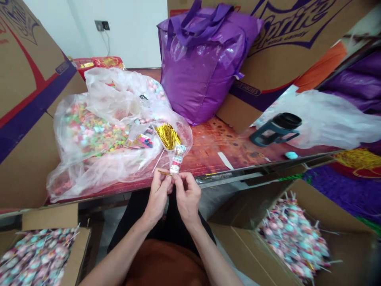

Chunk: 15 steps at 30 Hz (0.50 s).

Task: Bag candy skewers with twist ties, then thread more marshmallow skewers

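"What's between those two hands?"

"A small printed packet, right at the front edge of the red tabletop. The right hand is pinched on its narrow near end."

"And the left?"

"The left hand is closed in a pinch too, touching the right, with a thin gold strip poking out — whether it goes around the packet, I can't tell from here."

"There's more gold lying about."

"Yes, a fan of gold strips just beyond the packet, with white sticks nearby. Clear plastic bags spread over the tabletop's left part, pastel sweets showing through."

"What's that behind?"

"A big purple bag, standing upright. Off to the right there's a teal mug with a black top, and one pale blue sweet near the edge."

"And lower down?"

"Lollipops in open cartons — one lot at the person's left, another at the right."
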Motion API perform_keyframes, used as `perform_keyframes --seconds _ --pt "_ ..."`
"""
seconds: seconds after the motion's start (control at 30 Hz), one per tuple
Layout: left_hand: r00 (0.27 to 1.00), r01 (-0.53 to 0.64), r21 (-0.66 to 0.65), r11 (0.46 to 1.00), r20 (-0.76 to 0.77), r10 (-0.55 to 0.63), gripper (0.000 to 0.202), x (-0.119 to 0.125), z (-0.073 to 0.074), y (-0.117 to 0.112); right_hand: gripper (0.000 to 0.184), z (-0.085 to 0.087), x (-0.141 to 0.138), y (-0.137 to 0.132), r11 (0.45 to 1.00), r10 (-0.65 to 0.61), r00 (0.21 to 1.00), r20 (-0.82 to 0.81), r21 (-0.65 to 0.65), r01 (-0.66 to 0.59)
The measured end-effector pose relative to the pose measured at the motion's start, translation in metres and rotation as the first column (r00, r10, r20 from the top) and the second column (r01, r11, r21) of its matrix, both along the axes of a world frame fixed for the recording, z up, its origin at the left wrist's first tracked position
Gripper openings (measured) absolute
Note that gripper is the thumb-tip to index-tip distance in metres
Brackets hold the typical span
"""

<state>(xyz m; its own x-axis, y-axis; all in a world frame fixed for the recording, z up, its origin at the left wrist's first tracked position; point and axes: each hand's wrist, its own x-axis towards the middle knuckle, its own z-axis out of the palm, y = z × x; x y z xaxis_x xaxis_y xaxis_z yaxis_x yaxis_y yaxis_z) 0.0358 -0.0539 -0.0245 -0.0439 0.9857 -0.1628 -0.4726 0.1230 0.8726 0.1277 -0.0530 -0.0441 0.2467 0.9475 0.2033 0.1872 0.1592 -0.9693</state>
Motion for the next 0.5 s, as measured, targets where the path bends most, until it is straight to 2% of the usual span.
perform_keyframes --seconds 0.17,0.27,0.33,0.4,0.5 --pt "0.998 -0.040 0.016 0.999 -0.049 0.041 0.028 -0.001 -0.001 0.001 0.022 0.001 0.001 0.002 0.999 0.040 0.997 0.061 0.015 -0.041" --pt "0.998 -0.026 -0.047 0.999 0.059 0.029 0.036 -0.003 0.003 0.005 0.020 0.004 0.003 0.002 0.991 0.131 0.991 0.005 -0.011 -0.131" --pt "0.985 0.047 -0.109 0.993 0.169 -0.028 0.041 -0.007 0.007 0.008 0.020 0.008 0.006 0.002 0.980 0.198 0.979 -0.048 -0.023 -0.199" --pt "0.946 0.188 -0.168 0.968 0.296 -0.132 0.043 -0.013 0.012 0.008 0.022 0.013 0.010 0.001 0.971 0.239 0.969 -0.065 -0.001 -0.240" --pt "0.826 0.424 -0.222 0.878 0.493 -0.274 0.041 -0.024 0.017 0.008 0.020 0.023 0.019 0.002 0.942 0.336 0.940 -0.054 0.030 -0.335"
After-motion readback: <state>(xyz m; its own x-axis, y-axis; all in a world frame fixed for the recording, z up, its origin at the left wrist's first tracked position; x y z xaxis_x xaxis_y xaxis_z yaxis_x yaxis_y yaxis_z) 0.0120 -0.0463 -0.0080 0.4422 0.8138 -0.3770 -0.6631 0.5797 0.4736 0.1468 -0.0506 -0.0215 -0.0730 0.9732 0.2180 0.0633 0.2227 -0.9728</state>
